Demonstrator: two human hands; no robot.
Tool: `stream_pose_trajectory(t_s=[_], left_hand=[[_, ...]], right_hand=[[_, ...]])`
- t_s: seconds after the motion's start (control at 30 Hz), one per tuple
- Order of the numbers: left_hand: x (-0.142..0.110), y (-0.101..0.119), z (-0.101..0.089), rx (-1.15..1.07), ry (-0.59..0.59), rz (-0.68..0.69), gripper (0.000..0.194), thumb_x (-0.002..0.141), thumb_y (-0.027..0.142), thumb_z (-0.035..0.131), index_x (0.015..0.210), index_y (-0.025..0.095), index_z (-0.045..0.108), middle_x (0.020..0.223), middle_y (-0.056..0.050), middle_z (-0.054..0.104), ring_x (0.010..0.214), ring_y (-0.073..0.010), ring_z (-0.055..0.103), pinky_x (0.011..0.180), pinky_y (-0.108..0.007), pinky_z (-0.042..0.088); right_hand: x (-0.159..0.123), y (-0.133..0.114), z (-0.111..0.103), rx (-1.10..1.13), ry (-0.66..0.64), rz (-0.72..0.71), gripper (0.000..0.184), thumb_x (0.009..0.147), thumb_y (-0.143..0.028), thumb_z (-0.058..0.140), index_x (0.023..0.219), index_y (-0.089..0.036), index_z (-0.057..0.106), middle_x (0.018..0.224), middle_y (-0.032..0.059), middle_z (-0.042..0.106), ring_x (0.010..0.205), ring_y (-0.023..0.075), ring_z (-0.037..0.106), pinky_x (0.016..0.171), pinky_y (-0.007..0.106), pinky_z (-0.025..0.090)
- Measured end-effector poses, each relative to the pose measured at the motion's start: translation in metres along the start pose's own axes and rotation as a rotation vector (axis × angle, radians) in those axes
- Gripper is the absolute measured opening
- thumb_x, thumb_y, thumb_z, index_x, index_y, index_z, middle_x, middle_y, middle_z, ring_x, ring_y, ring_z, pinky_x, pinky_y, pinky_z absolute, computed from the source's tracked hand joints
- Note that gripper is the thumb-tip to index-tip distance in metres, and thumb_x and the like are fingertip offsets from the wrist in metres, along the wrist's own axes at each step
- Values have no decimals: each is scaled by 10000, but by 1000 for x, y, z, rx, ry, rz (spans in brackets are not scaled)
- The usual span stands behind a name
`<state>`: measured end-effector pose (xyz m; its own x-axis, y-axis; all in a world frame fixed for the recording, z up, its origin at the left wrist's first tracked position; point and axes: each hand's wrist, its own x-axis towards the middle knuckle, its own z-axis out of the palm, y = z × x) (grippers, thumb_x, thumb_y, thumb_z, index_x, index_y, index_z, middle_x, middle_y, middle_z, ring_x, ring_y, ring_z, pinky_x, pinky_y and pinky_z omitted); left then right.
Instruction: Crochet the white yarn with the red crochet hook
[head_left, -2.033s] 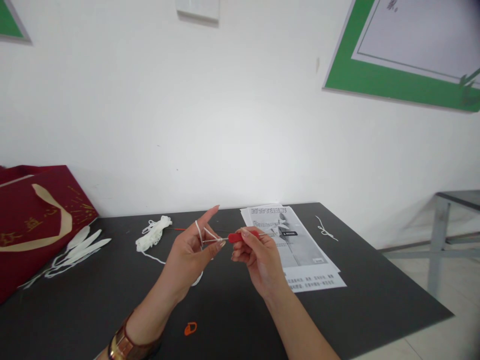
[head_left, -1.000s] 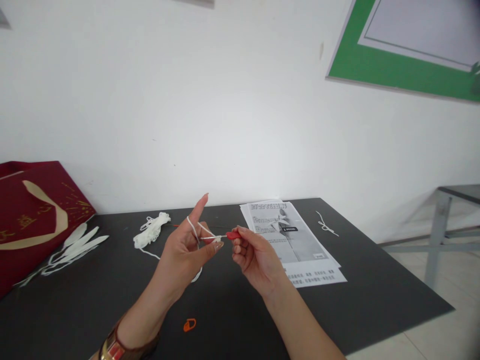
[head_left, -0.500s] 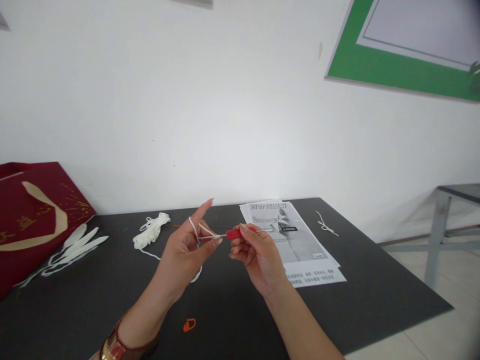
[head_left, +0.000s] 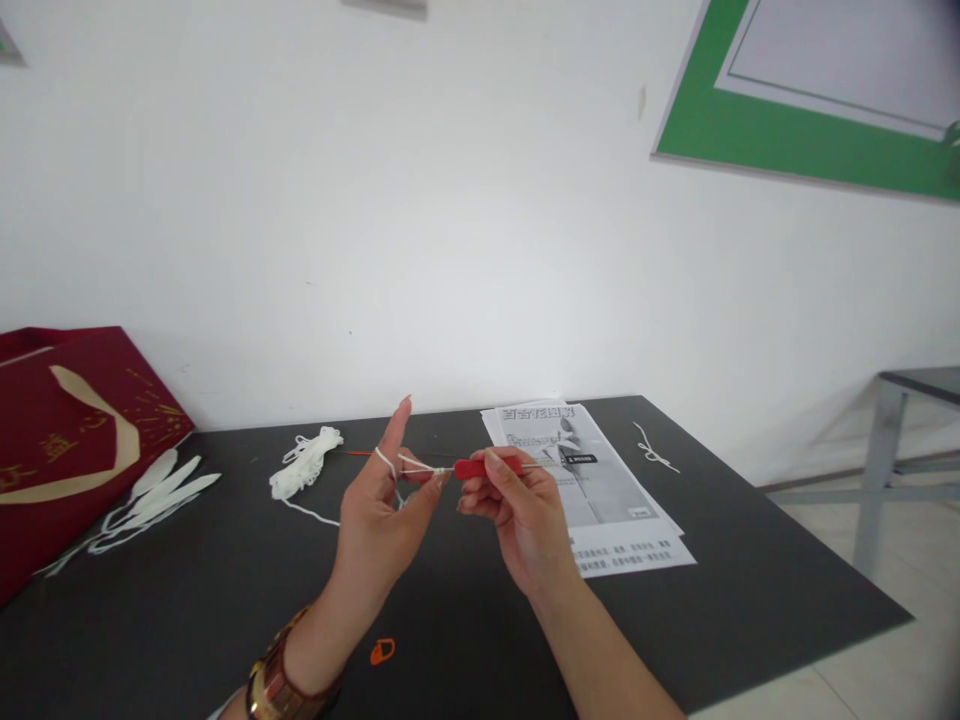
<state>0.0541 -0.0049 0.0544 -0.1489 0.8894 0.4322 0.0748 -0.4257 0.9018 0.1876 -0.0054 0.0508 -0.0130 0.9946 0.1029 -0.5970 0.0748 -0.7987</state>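
Observation:
My right hand grips the red handle of a crochet hook, whose thin metal shaft points left. White yarn wraps round the raised index finger of my left hand and runs to the hook's tip. There my left thumb and a finger pinch a small bit of white crochet work close against the shaft. Its stitches are too small to make out. From a loose white yarn bundle behind my left hand, a strand trails across the table toward that hand.
Printed sheets lie on the dark table beyond my right hand. An orange stitch marker is near the front. White leaf-shaped pieces lie beside a dark red bag at left. A yarn scrap rests at right.
My left index finger has lifted more upright, and the yarn loop around it has drawn in. My left wrist has shifted slightly right. My right hand keeps its hold on the hook.

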Motion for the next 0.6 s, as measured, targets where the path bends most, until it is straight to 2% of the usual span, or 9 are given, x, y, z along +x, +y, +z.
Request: stream_pose_trajectory(t_s=[0.1, 0.17, 0.2, 0.27, 0.33, 0.4, 0.6], left_hand=[[-2, 1, 4, -104, 35, -122, 812, 706, 178, 694, 1412, 283, 306, 653, 74, 552, 683, -109, 525, 768, -258, 419], [-1, 4, 5, -270, 2, -245, 818, 711, 170, 696, 1416, 272, 294, 639, 77, 556, 642, -96, 515, 711, -237, 421], [1, 6, 4, -369, -25, -300, 807, 710, 157, 697, 1410, 265, 310, 630, 78, 548, 619, -86, 507, 682, -224, 417], [5, 9, 0, -556, -84, -390, 765, 694, 122, 705, 1376, 244, 381, 602, 83, 517, 574, -69, 486, 626, -204, 405], [10, 12, -6, -673, -164, -484, 714, 672, 91, 713, 1326, 218, 457, 592, 75, 511, 555, -67, 486, 580, -197, 394], [14, 13, -13, -707, -241, -540, 668, 668, 67, 708, 1291, 192, 502, 621, 51, 545, 593, -79, 515, 631, -216, 414], [16, 17, -24, -724, -347, -531, 697, 674, 37, 692, 1312, 225, 484, 654, 42, 530, 616, -73, 498, 638, -203, 382]], right_hand=[[-6, 3, 2, -195, 37, -141, 148, 820, -306, 615, 859, -171, 662, 673, 24, 700, 546, 134, 653, 559, 257, 567], [-12, 6, 1, -436, 37, -332, 129, 836, -259, 592, 905, -207, 688, 796, 48, 713, 667, 169, 673, 636, 300, 572], [-15, 8, -1, -560, 1, -450, 155, 833, -215, 591, 941, -238, 699, 836, 52, 713, 739, 184, 671, 692, 317, 563], [-19, 10, -4, -741, -156, -656, 298, 818, -127, 578, 1038, -293, 690, 955, 70, 703, 856, 211, 647, 765, 353, 537], [-20, 10, -7, -800, -256, -764, 407, 811, -64, 553, 1109, -321, 654, 1012, 75, 683, 891, 214, 629, 770, 358, 530], [-19, 7, -7, -750, -266, -744, 418, 815, -46, 547, 1107, -326, 651, 1006, 68, 677, 876, 202, 630, 748, 344, 534], [-12, -2, -1, -392, -180, -440, 152, 830, -163, 599, 898, -248, 706, 814, 31, 683, 699, 170, 657, 648, 307, 541]])
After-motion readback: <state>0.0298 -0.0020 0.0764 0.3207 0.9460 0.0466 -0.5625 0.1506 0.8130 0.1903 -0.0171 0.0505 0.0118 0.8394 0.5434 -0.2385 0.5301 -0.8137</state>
